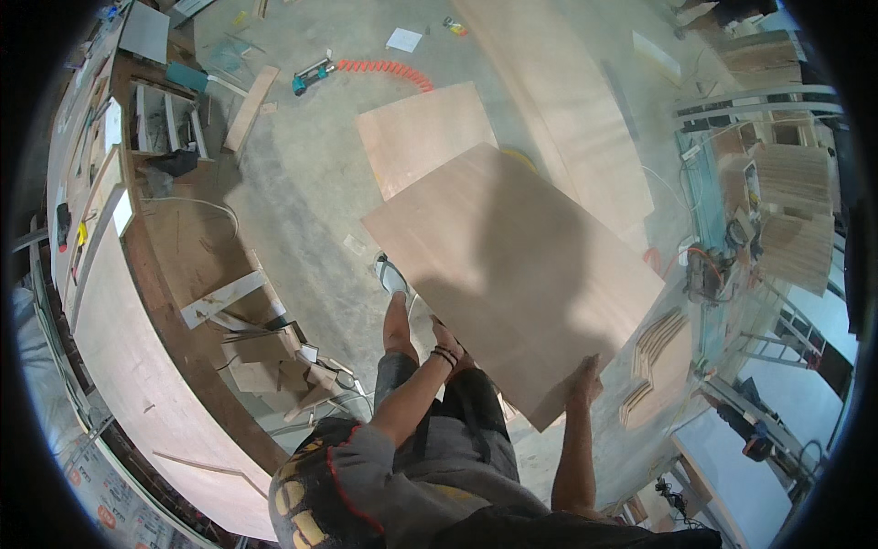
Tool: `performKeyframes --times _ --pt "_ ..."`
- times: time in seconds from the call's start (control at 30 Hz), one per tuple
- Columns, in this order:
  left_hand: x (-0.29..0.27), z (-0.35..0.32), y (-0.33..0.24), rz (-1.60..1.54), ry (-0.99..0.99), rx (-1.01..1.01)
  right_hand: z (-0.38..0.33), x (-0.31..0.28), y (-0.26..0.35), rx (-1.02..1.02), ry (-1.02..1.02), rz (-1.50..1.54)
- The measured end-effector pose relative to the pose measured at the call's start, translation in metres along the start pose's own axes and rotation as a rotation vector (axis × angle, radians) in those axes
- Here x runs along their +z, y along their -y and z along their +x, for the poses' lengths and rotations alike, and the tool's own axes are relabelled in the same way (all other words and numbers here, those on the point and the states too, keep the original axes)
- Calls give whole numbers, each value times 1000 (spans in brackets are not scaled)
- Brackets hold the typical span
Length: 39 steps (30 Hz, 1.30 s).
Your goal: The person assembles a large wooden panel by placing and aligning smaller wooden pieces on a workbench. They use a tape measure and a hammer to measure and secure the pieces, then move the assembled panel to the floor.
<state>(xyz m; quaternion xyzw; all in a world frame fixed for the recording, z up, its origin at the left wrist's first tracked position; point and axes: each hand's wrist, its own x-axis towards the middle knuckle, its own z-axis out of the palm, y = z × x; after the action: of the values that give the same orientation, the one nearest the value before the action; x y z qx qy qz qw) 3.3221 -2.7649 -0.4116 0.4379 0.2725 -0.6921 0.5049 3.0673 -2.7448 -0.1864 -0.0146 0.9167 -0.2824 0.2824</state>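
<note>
A large rectangular plywood panel (457,247) is held out in front of me, tilted, with a dark shadow across its face. My left hand (445,339), with dark bands at the wrist, grips the panel's near left edge; its fingers go under the board and are partly hidden. At the near right edge my right hand (584,380) is closed on the same panel, thumb on top. Beyond it, a smaller plywood sheet (421,128) is partly covered by the panel.
A long wooden sheet (567,101) stretches away at the far right. A teal air nailer (314,75) with a coiled orange hose (384,69) lies on the floor. Along the left runs a workbench (119,320), with wood offcuts (265,361) beside it. Stacked curved wooden pieces (658,366) lie right.
</note>
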Motion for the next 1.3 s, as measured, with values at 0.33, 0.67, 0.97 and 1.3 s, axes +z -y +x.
performKeyframes --times 0.33,0.67,0.97,1.3 --pt "-6 208 -91 120 11 92 53 213 -50 6 -52 291" --pt "6 316 -176 1319 -315 100 88 362 -133 162 -110 443" --pt "-174 190 -243 2252 -93 -150 114 418 -174 124 374 129" --pt "-175 35 -172 2290 -269 -417 165 518 -179 310 767 116"
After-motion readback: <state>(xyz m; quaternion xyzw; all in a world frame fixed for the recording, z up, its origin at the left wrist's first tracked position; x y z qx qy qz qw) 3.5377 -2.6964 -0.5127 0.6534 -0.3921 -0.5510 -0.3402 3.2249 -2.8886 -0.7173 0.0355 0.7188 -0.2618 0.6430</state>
